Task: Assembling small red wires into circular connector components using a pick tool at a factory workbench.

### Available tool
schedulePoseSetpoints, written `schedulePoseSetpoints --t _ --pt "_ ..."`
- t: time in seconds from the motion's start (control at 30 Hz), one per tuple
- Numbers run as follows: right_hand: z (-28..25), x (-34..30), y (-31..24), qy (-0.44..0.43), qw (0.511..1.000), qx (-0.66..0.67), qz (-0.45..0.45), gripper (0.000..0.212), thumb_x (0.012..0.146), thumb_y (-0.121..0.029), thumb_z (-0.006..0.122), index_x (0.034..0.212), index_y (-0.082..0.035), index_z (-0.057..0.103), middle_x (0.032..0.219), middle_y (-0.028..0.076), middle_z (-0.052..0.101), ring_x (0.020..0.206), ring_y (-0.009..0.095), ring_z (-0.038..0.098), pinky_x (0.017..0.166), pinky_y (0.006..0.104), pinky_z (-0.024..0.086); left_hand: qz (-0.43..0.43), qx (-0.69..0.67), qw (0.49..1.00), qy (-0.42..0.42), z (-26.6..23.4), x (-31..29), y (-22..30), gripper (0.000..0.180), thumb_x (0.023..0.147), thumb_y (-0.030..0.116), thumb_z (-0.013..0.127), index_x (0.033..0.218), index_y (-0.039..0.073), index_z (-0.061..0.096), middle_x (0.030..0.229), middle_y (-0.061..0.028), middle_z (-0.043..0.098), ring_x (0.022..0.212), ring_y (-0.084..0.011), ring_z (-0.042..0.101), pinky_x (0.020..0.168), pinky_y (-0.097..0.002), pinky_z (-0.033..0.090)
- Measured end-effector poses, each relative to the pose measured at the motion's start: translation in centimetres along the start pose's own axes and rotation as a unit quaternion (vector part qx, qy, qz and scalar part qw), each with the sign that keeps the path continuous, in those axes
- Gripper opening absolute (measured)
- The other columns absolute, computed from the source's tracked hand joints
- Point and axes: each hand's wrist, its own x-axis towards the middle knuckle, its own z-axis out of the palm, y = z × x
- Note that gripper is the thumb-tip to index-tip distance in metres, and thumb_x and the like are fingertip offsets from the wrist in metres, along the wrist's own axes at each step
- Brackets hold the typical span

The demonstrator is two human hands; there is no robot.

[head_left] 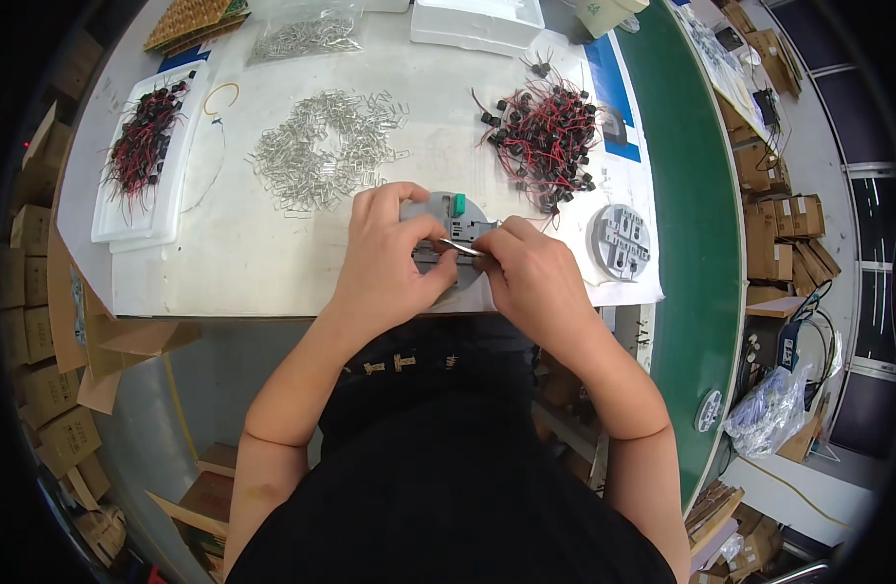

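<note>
A round grey fixture (446,206) with a green block (458,204) on it lies near the table's front edge. Over it, my left hand (389,248) has its thumb and index finger closed on one end of a small shiny metal piece (461,248). From the other side my right hand (535,263) pinches the same piece. Its exact shape is partly hidden by my fingers. Behind my left hand spreads a pile of bent wire clips (321,146). Beyond my right hand lies a heap of small black parts with red and black wires (545,131).
A second round grey fixture (621,241) sits to the right. At the left, a white foam tray (165,209) holds more wired black parts. Along the back are a clear bag of clips (307,37) and a white box (477,24). Green surface (696,243) borders the table on the right.
</note>
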Motion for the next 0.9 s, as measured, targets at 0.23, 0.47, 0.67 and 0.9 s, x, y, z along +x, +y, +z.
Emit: schedulePoseSetpoints --t 0.23,0.47,0.67,0.9 --pt "-0.7 -0.1 0.1 -0.023 0.999 -0.023 0.001 0.009 0.091 -0.009 0.072 0.096 -0.002 0.072 0.084 0.010 0.065 0.068 0.032 0.069 0.060 0.0426 0.054 -0.016 -0.033 0.998 0.052 1.5 -0.2 -0.2 0.018 0.072 0.010 0.084 0.087 0.012 0.074 0.127 -0.0097 0.063 0.120 -0.0330 0.056 0.102 -0.0434 0.046" --pt "0.2 -0.1 0.8 0.120 0.891 0.425 0.105 0.035 0.110 -0.022 0.060 0.083 0.000 0.061 0.071 0.004 0.054 0.056 0.014 0.051 0.050 0.0305 0.040 -0.015 -0.015 0.998 0.059 1.3 -0.3 0.2 0.018 0.072 0.013 0.085 0.087 0.013 0.075 0.127 -0.0096 0.064 0.117 -0.0327 0.058 0.101 -0.0438 0.047" --pt "4.1 2.0 0.4 0.228 0.783 0.578 0.001 0.050 0.117 -0.030 0.044 0.077 -0.002 0.050 0.069 0.009 0.051 0.053 0.014 0.041 0.048 0.0291 0.034 -0.020 -0.009 0.998 0.054 1.3 -0.4 0.2 0.018 0.072 0.014 0.085 0.088 0.013 0.076 0.127 -0.0096 0.064 0.118 -0.0322 0.058 0.101 -0.0428 0.046" --pt "5.9 3.0 0.3 0.258 0.836 0.474 -0.097 0.052 0.116 -0.036 0.045 0.078 -0.002 0.048 0.068 0.007 0.048 0.054 0.015 0.041 0.050 0.0294 0.035 -0.026 -0.018 0.999 0.041 1.4 -0.3 -0.1 0.019 0.073 0.016 0.085 0.090 0.014 0.076 0.128 -0.0096 0.063 0.118 -0.0331 0.057 0.102 -0.0439 0.045"
